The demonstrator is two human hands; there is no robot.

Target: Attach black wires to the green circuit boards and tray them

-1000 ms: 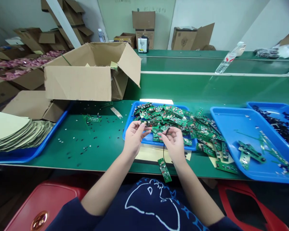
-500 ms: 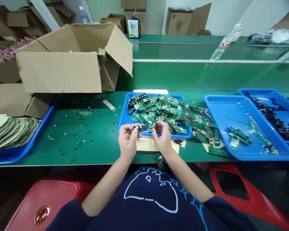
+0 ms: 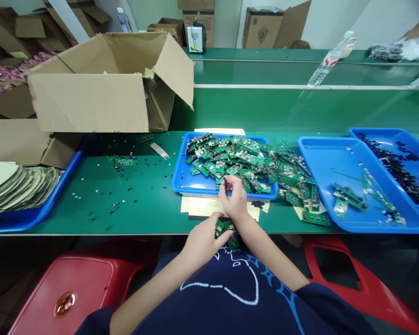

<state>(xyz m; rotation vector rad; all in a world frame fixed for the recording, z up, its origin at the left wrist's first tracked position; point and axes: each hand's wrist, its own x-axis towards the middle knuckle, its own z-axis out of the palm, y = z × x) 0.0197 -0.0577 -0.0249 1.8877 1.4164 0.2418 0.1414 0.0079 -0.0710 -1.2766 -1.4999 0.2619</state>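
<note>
My left hand [image 3: 204, 239] is at the table's front edge, thumb and fingers spread beside a couple of green circuit boards [image 3: 232, 238] that lie there partly over the edge. The hand hides some of them. My right hand [image 3: 234, 197] is raised over the front rim of a blue tray [image 3: 195, 188]. Its thumb and fingers pinch a small dark strip-like piece [image 3: 225, 184], too small to make out its kind. Heaped in that tray are many small circuit boards [image 3: 226, 158], with more spilling out on its right side.
To the right stand a blue tray [image 3: 321, 158] with a few boards and another blue tray [image 3: 405, 135] of small black parts. A large cardboard box [image 3: 91, 102] is at back left, beside stacked pale sheets [image 3: 24, 188]. Tiny dark bits are scattered on the green table [image 3: 150, 204].
My left hand has moved down from the tray's front to the table edge and has let go of the circuit board there. My right hand stays nearly in place with the dark piece.
</note>
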